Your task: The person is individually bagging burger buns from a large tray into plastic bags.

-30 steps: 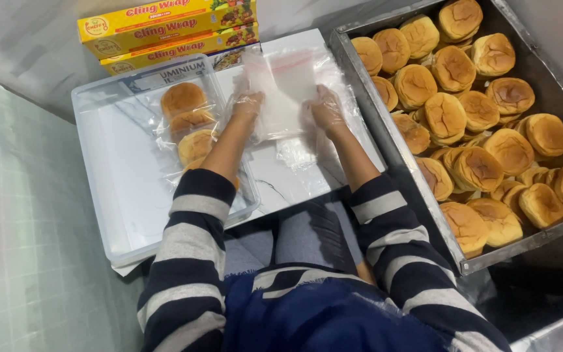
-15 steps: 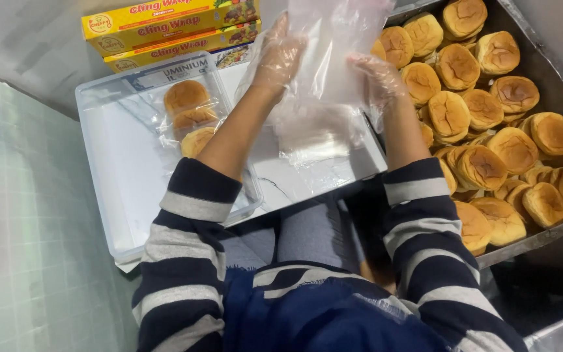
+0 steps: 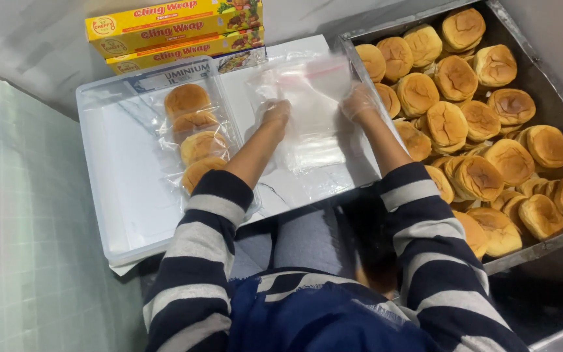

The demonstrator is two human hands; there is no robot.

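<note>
Both gloved hands, left hand point(image 3: 275, 112) and right hand point(image 3: 358, 102), pinch the thin clear plastic bag point(image 3: 311, 98) by its sides, fingers closed on it, above the white rectangular plastic tray point(image 3: 122, 215). It looks light, limp and slippery, best gripped near the mouth at 12 o'clock.

A clear, empty plastic bag point(image 3: 307, 104) with a faint red strip along its far edge lies flat near the far right corner of the white tray point(image 3: 125, 189). It rests on a stack of more clear bags point(image 3: 311, 153) by the tray's right edge.
</note>
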